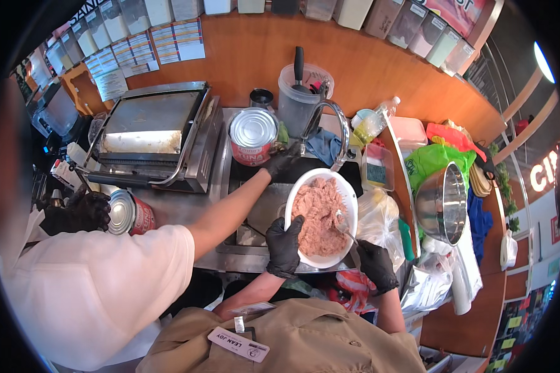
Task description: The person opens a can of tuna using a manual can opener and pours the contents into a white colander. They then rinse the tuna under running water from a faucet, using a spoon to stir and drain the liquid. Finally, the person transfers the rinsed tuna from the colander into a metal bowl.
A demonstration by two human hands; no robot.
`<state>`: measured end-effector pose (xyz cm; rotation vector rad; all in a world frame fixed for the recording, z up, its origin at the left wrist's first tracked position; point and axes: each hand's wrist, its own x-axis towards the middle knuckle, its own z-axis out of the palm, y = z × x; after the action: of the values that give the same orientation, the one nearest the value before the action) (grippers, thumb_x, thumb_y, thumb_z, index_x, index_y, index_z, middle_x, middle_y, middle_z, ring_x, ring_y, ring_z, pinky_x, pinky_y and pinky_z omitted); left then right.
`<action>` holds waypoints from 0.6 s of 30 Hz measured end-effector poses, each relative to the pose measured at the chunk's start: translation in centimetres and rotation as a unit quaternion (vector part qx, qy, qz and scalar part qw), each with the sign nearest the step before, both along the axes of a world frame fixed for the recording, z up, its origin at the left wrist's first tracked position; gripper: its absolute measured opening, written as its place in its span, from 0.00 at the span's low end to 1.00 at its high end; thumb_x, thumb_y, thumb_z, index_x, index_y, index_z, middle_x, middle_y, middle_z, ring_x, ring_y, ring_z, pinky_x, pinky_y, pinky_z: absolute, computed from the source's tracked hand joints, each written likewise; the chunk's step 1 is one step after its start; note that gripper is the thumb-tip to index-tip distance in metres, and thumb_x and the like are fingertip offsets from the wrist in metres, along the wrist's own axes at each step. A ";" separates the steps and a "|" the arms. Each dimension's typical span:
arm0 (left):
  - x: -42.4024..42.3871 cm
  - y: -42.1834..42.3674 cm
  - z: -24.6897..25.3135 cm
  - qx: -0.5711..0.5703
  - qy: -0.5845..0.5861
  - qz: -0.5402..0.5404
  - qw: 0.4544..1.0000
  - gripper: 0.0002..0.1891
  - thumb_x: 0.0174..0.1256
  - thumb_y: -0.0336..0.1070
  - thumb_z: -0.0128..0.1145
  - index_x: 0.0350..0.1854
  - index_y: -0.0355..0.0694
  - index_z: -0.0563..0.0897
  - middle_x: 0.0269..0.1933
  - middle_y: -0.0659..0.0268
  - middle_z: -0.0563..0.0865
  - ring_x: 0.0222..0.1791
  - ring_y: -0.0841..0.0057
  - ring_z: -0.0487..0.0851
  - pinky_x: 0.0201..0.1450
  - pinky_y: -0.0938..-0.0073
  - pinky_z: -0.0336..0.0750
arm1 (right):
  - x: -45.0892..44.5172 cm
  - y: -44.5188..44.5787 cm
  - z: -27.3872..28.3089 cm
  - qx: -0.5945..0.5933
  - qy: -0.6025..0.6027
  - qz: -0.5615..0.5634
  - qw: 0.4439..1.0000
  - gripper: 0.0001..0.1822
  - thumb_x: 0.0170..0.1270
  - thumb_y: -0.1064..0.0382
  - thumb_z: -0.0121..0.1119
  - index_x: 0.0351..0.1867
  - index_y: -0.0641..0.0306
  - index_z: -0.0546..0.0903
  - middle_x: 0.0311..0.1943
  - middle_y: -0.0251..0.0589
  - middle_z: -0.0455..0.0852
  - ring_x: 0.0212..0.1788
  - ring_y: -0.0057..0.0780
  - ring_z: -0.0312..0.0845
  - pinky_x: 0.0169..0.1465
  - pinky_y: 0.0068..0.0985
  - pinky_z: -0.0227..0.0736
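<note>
My left hand (283,246), in a black glove, grips the left rim of a white plastic colander (326,264). A mound of flaked pinkish meat, likely tuna (319,214), fills much of it. In my right hand (378,266), also black-gloved, is the handle of a metal utensil (344,227), a spoon or fork. Its head rests in the meat, partly covered, so its exact shape is unclear. The colander is tilted over the right part of a steel sink (266,210), just below the curved chrome faucet (338,121).
From the left, a co-worker's arm (235,212) crosses the sink, its gloved hand near a large red-labelled can (253,135). Another can (129,212) lies near their other hand. A panini press (149,126) stands at left. Right are a plastic bag (378,224) and a steel bowl (441,205).
</note>
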<state>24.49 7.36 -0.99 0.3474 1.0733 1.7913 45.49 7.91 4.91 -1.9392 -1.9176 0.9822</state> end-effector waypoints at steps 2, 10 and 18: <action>0.6 0.2 0.3 0.001 0.013 0.006 1.000 0.03 0.57 0.28 0.62 0.31 0.35 0.82 0.27 0.72 0.81 0.25 0.88 0.74 0.29 0.83 0.69 | 0.3 0.0 -0.4 -0.012 0.011 -0.007 1.000 0.15 0.62 0.56 0.52 0.45 0.59 0.81 0.29 0.53 0.83 0.32 0.44 0.81 0.38 0.33 0.73; 2.0 0.3 1.1 -0.020 0.061 -0.018 0.998 0.04 0.59 0.29 0.61 0.33 0.34 0.81 0.28 0.71 0.82 0.26 0.88 0.74 0.30 0.83 0.70 | 2.8 0.1 -4.2 0.066 0.035 0.029 0.997 0.15 0.64 0.61 0.52 0.46 0.69 0.80 0.16 0.38 0.77 0.15 0.19 0.69 0.23 0.23 0.66; 3.1 -0.9 1.8 0.005 0.067 -0.049 0.997 0.08 0.60 0.27 0.59 0.41 0.32 0.80 0.37 0.68 0.83 0.35 0.86 0.78 0.39 0.81 0.74 | 3.0 -1.2 -3.5 0.035 0.053 -0.002 0.998 0.14 0.63 0.60 0.51 0.41 0.67 0.80 0.28 0.59 0.80 0.32 0.50 0.80 0.37 0.34 0.71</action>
<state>27.59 6.41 0.77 0.5228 1.1210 1.7060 48.47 6.73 1.43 -1.8147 -1.8623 0.9832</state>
